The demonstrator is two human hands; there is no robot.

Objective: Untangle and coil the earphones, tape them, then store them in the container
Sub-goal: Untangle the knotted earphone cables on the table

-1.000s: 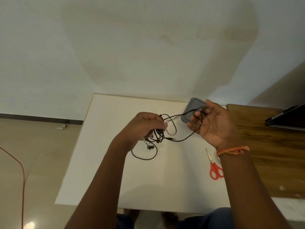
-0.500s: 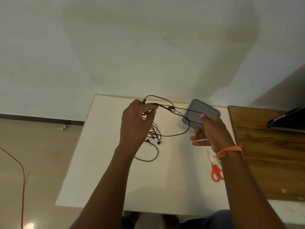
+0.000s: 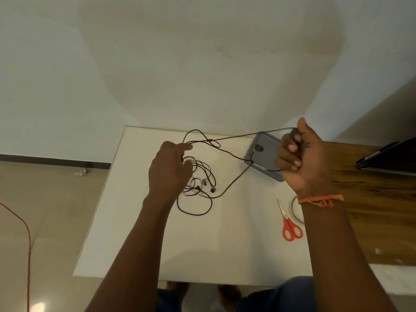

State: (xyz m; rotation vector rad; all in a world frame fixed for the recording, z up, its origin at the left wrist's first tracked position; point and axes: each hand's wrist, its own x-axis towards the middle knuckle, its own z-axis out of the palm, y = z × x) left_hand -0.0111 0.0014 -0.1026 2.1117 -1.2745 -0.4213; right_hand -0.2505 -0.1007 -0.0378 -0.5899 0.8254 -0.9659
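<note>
The thin black tangled earphones lie partly in a loose heap on the white rectangular table and partly lifted in the air between 2 bare hands. The left hand hovers over the heap with its back to the camera, its forefinger and thumb pinching the cord at the top of a small raised loop; the other fingers curl down toward the tangle, and whether they hold any strand cannot be told. From that pinch 1 strand runs up and to the right, nearly taut, to the right hand, which is closed into a fist around the cord with the thumb pointing up. A second strand leaves the bottom of the fist, crosses the near edge of the flat grey plastic container with rounded corners, and sags down to the tabletop to rejoin the heap. 2 small earbuds show at the right side of the heap, and a wide loop of cord rests on the table just in front of it. The container sits at the far right corner of the white table, partly hidden behind the right hand. The right wrist wears an orange thread bracelet. Near that wrist lie red-handled scissors and, just beside them, a ring of clear tape partly covered by the forearm. A brown wooden table adjoins on the right.
</note>
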